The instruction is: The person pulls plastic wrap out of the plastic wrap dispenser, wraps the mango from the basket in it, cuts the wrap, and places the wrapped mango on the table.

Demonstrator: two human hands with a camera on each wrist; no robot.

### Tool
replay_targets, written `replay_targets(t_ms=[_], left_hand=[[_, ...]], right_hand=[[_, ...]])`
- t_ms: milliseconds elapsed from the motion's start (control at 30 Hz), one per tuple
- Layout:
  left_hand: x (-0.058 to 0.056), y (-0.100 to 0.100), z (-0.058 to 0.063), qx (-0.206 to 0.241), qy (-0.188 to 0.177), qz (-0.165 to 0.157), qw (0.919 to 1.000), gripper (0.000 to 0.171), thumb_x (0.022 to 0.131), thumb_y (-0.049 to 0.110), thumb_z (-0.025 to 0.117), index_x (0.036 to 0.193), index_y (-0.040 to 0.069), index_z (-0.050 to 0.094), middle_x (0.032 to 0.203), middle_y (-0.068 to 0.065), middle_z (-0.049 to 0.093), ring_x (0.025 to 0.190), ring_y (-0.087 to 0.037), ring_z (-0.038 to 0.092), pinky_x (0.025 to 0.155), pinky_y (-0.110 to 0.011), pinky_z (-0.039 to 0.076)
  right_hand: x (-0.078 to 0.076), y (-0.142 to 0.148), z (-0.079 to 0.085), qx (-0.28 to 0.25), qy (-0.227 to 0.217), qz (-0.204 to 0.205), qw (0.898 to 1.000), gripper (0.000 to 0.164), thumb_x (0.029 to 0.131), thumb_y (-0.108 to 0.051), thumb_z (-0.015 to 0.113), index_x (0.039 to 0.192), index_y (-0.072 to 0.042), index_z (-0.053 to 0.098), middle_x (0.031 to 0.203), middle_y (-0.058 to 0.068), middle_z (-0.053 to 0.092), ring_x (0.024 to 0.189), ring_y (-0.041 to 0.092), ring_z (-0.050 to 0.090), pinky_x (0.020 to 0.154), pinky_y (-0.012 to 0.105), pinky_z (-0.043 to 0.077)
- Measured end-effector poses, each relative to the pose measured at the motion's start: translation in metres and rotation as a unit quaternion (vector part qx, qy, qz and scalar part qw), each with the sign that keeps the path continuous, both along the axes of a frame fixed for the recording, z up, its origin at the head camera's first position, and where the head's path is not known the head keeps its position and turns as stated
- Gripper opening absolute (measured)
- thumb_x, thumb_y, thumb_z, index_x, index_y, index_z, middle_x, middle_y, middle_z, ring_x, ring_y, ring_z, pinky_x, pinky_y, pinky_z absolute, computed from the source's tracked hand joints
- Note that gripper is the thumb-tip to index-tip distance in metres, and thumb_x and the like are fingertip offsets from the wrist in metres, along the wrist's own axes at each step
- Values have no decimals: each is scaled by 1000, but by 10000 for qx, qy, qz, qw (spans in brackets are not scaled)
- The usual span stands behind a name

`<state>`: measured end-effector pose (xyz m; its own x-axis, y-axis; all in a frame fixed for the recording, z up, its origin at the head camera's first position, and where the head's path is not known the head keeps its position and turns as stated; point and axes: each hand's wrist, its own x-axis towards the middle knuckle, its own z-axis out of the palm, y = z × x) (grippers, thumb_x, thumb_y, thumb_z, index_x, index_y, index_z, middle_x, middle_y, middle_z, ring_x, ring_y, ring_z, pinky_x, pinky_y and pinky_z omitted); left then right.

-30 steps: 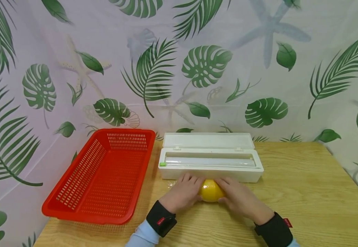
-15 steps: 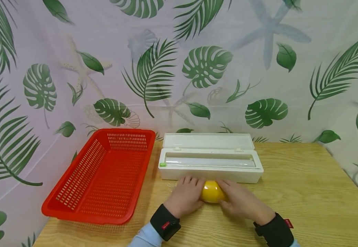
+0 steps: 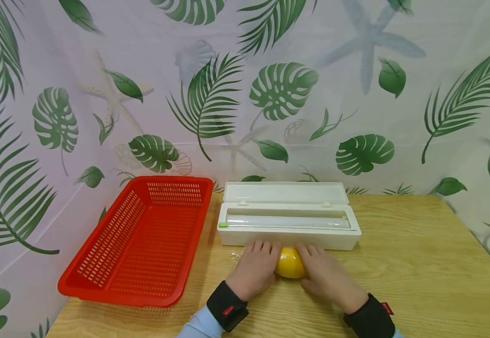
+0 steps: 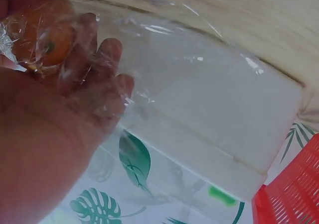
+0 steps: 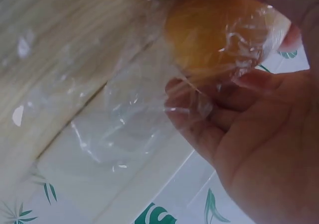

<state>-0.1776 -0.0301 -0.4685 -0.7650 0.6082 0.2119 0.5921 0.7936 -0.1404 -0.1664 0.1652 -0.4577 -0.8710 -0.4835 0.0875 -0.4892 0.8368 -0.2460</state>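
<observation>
A yellow-orange fruit, an orange (image 3: 290, 263) by its look, sits in front of the white box, with clear cling film (image 5: 134, 119) around it. My left hand (image 3: 256, 266) holds its left side, fingers pointing away toward the box. On the right side my right hand (image 3: 326, 272) grips the same fruit. In the left wrist view, a green stem spot shows on the orange (image 4: 50, 45), and loose film (image 4: 164, 30) spreads over the fingers. The right wrist view has film wrinkled across the orange (image 5: 214, 35) and the fingertips. The fruit's underside is hidden.
Just behind the hands stands a white cling film box (image 3: 289, 239), its lid (image 3: 284, 192) raised and a film roll (image 3: 287, 221) inside. A green slider (image 3: 223, 225) sits at its left end. To the left lies a red plastic basket (image 3: 173, 291) on the wooden table (image 3: 418, 263).
My left hand has shifted slightly right and turned a little, its wrist moving rightward. The right wrist has drawn slightly left. The orange has moved very slightly right and toward me between the hands.
</observation>
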Motion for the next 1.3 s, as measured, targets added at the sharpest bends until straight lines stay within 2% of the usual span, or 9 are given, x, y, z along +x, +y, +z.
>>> replay_targets(t_ms=[233, 433, 667, 767, 900, 1033, 1167, 1233, 1300], left_hand=[[5, 4, 10, -239, 559, -93, 9981, 44, 86, 25, 68, 124, 11, 51, 102, -5, 61, 98, -21, 56, 92, -35, 45], [12, 7, 20, -241, 815, -152, 9963, 51, 82, 28, 73, 124, 11, 50, 109, -5, 59, 104, -22, 53, 96, -36, 42], [19, 10, 34, 365, 1222, -265, 9915, 72, 77, 47, 71, 132, 9, 44, 134, -13, 44, 123, -29, 41, 106, -44, 33], [22, 12, 40, 719, 1599, -432, 9836, 67, 84, 47, 62, 133, 6, 45, 137, -15, 43, 127, -31, 39, 107, -45, 31], [23, 15, 45, 1174, 2052, -540, 9701, 54, 97, 41, 41, 133, 2, 46, 137, -17, 44, 130, -32, 38, 109, -46, 28], [19, 15, 46, 1528, 1914, -485, 9683, 54, 102, 38, 23, 134, 1, 44, 137, -17, 44, 132, -34, 36, 109, -46, 28], [14, 14, 41, 1811, 1525, -534, 9701, 54, 103, 39, 19, 136, 1, 40, 137, -17, 43, 133, -33, 35, 110, -45, 28], [12, 13, 38, 2069, 1353, -637, 9669, 53, 102, 38, 20, 135, 0, 39, 135, -16, 44, 134, -33, 34, 110, -44, 28], [9, 13, 37, 2414, 1267, -821, 9586, 51, 102, 36, 22, 133, -1, 41, 132, -17, 46, 132, -32, 36, 111, -43, 27]], right_hand=[[1, -6, -8, -286, 521, 62, 9982, 89, 64, -27, 87, 137, -4, 40, 121, 16, 54, 109, 31, 53, 91, 46, 45], [1, -8, -5, -372, 531, -109, 9978, 82, 61, -19, 86, 131, -2, 46, 116, 16, 54, 103, 28, 54, 88, 43, 47], [2, -4, 12, -927, 882, -57, 9918, 83, 55, -19, 88, 124, 3, 47, 117, 18, 52, 104, 28, 53, 89, 42, 48], [4, -5, 18, -1068, 1191, -14, 9871, 82, 58, -26, 88, 122, 3, 46, 111, 16, 55, 96, 24, 54, 83, 39, 50], [9, -10, 24, -1240, 1452, -229, 9813, 79, 61, -29, 86, 121, 3, 47, 103, 14, 55, 87, 20, 51, 73, 34, 50], [15, -16, 28, -1466, 1507, -428, 9767, 78, 60, -28, 87, 117, 5, 47, 102, 15, 53, 85, 21, 50, 71, 34, 51], [18, -20, 28, -1770, 1404, -313, 9736, 78, 58, -25, 89, 116, 4, 46, 103, 14, 53, 85, 20, 53, 71, 34, 52], [18, -21, 26, -1963, 1345, -207, 9710, 78, 57, -25, 89, 116, 3, 46, 102, 13, 55, 84, 17, 54, 69, 31, 52], [18, -23, 25, -2152, 1253, -136, 9684, 78, 58, -26, 87, 118, 2, 46, 101, 10, 56, 80, 14, 54, 67, 28, 51]])
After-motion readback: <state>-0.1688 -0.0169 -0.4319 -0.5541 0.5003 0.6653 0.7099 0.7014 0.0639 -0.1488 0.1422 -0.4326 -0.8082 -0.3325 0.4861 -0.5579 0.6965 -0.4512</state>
